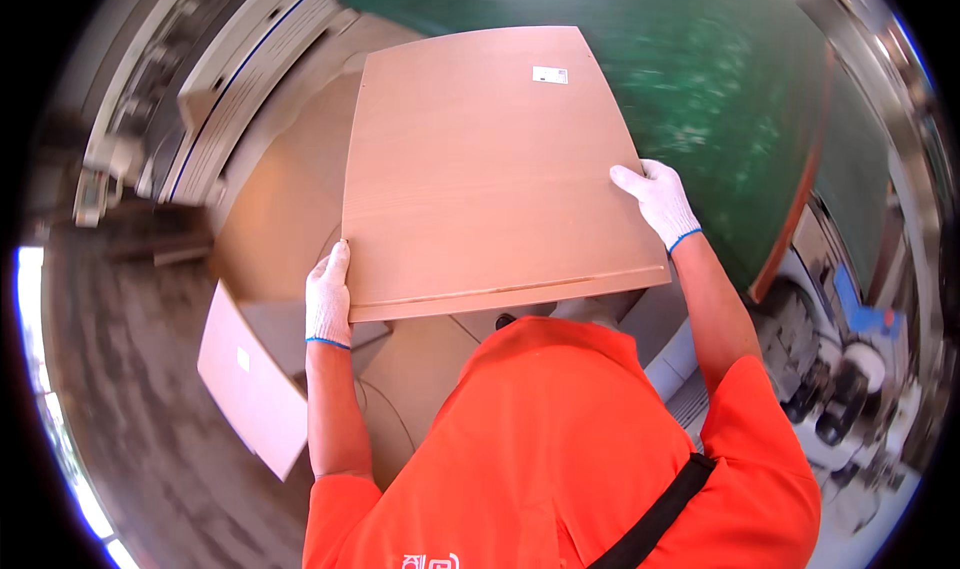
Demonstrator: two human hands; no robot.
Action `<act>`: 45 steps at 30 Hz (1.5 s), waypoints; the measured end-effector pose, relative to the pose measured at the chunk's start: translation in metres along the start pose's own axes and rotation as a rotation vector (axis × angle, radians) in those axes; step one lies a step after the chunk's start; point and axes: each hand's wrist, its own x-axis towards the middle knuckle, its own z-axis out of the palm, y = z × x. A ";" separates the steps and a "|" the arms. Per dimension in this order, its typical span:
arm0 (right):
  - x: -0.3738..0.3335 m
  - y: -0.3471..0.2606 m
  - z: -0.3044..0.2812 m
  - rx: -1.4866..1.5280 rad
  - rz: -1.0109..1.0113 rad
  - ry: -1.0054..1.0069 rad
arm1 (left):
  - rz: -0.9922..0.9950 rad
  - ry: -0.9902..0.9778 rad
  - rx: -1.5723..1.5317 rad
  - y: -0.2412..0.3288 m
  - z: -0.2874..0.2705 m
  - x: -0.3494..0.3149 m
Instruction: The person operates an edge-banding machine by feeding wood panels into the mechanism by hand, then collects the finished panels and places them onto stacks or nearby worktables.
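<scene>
Left hand grip: we are clamping our gloved left hand [328, 301] on the near left edge of the wooden panel [480, 169], fingers pointing up along the edge and wrapped tight on the board.
Right hand grip: we are gripping the right edge of the same panel with our gloved right hand [657, 199], farther out than the left, fingers curled over the rim and holding firm.
Panel: we are holding it out in front of our chest, between both hands, its broad tan face turned up toward us and tilting away to the far side; a thin groove is running along its near edge and a small white label [550, 75] is sitting near its far right corner.
Gloves: we are wearing white knit gloves with blue cuffs, and our bare forearms are coming up from an orange shirt [540, 449] with a black strap across it.
Below the panel: more tan boards [290, 199] are lying stacked under and to the left of the held one; we cannot tell how many.
Near left: another tan board [250, 384] with a small white label is jutting out at a slant.
Far right: a green floor [720, 99] is showing beyond the panel.
Near right: grey machine parts [840, 389] are standing there, blurred.
Containers: we are seeing none that we can make out.
</scene>
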 end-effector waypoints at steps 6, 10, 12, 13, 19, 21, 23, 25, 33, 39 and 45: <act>0.004 -0.034 0.164 -0.170 -0.107 -0.390 | -0.053 0.390 -0.125 -0.073 -0.151 -0.077; 0.001 -0.035 0.251 -0.107 -0.136 -0.651 | -0.063 0.693 -0.155 -0.145 -0.202 -0.136; -0.015 -0.032 0.298 -0.179 -0.182 -0.775 | -0.097 0.757 -0.339 -0.184 -0.220 -0.178; -0.017 -0.024 0.312 -0.175 -0.184 -0.807 | -0.126 0.774 -0.404 -0.188 -0.217 -0.200; -0.091 0.019 0.448 -0.179 -0.200 -0.868 | 0.391 0.760 -1.289 -0.255 -0.252 -0.272; -0.128 0.029 0.489 -0.281 -0.224 -0.885 | 0.392 1.111 -1.239 -0.252 -0.229 -0.239; -0.130 0.052 0.516 -0.357 -0.172 -1.054 | 0.148 0.987 -1.102 -0.256 -0.210 -0.185; -0.141 0.049 0.513 -0.408 -0.058 -1.216 | 0.161 1.127 -1.001 -0.248 -0.213 -0.150; -0.092 0.052 0.405 -0.514 0.041 -1.176 | -0.038 1.294 -0.677 -0.346 -0.305 -0.075; -0.026 0.149 0.261 -0.719 0.238 -0.819 | -0.075 1.344 -0.739 -0.323 -0.287 -0.024; -0.036 0.186 0.193 -0.612 0.424 -0.824 | -0.013 1.416 -0.649 -0.334 -0.272 -0.017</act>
